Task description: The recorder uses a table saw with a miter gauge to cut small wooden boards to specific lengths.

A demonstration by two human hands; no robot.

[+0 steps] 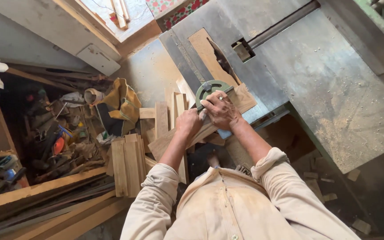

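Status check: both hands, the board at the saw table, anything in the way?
Left hand gripping wood board. Right hand pressing green miter gauge at saw table edge. Cut boards stacked on floor below.

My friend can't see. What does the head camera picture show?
A person's left hand and right hand press a flat wooden board against a green half-round metal guide on a dusty grey saw table. Cut wooden planks lie below.

Workshop seen from above. Dusty concrete floor littered with sawdust, wood offcuts. Grey metal saw table at right, surface scratched, dusted. Open wooden bin at left crammed with tools, rags. Long planks along lower left. Daylit window opening at top, timber frame. Yellow cloth bag on floor.
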